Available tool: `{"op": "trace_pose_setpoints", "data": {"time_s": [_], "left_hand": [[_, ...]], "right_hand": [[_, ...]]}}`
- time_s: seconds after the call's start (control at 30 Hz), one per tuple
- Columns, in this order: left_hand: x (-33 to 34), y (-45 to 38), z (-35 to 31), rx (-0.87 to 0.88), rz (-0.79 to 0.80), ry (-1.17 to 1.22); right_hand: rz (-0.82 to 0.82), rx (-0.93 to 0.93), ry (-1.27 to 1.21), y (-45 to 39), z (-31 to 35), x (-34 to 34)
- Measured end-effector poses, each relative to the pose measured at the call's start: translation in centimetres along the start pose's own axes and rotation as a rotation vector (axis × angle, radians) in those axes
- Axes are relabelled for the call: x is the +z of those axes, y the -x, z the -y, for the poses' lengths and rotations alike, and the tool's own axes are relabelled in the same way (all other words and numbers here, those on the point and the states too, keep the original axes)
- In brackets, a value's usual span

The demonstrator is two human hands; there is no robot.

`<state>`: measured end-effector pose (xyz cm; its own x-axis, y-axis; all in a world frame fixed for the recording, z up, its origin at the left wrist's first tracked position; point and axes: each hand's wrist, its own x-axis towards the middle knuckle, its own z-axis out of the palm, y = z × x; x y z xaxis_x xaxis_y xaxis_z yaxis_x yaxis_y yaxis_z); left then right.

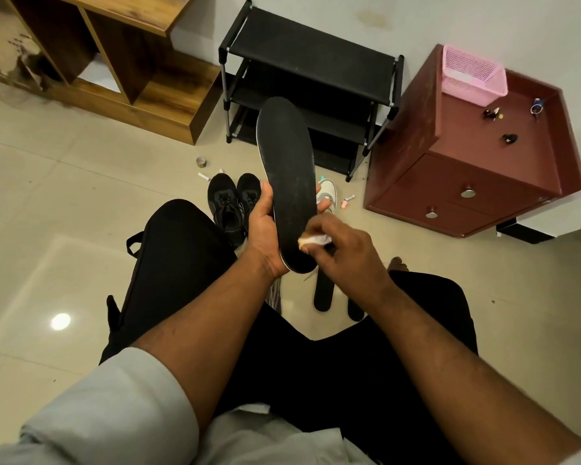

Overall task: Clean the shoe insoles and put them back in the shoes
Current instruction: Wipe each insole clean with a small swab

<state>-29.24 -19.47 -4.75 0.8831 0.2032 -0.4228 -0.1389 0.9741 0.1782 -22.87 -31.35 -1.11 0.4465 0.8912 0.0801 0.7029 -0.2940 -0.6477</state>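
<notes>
A seated person in black trousers looks down at their two hands above a pale tiled floor (47, 182). The left hand (265, 226) grips a long black insole (287, 169) from beneath, thumb curled over its left edge and fingertips showing at its right edge, so the insole stands raised with its toe end pointing away, towards a black shoe rack (311, 62). The right hand (346, 250) has its fingers curled round a small white wad, perhaps a cloth or wipe (316, 239), pressed against the heel end of the insole.

On the floor just beyond the left hand stands a pair of black sneakers (232, 203), side by side, toes pointing away. A white shoe (327, 193) is partly hidden behind the raised insole. Between the person's knees two more black insoles (322, 293) lie on the floor, partly covered by the right arm.

To the right is a dark red cabinet (467, 182) with two round knobs; a pink basket (472, 75) stands on its top, near a few small objects too tiny to identify. At upper left is a wooden shelf unit (114, 62). A few small tubes lie scattered near the shoes.
</notes>
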Motion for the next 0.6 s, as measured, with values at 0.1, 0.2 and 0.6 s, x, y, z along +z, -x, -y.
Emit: {"op": "trace_pose_setpoints", "data": {"time_s": [0.1,0.2,0.6], "left_hand": [[0.1,0.2,0.0,0.040,0.016,0.013],[0.2,0.3,-0.1,0.061,-0.007,-0.019],[0.0,0.2,0.1,0.140,-0.079,-0.140]], "right_hand": [[-0.155,0.111,0.037,-1.4,-0.7,-0.2],[-0.167,0.196,-0.004,-1.8,0.3,0.4],[-0.296,0.403,-0.137,-3.1,1.1,1.2]]}}
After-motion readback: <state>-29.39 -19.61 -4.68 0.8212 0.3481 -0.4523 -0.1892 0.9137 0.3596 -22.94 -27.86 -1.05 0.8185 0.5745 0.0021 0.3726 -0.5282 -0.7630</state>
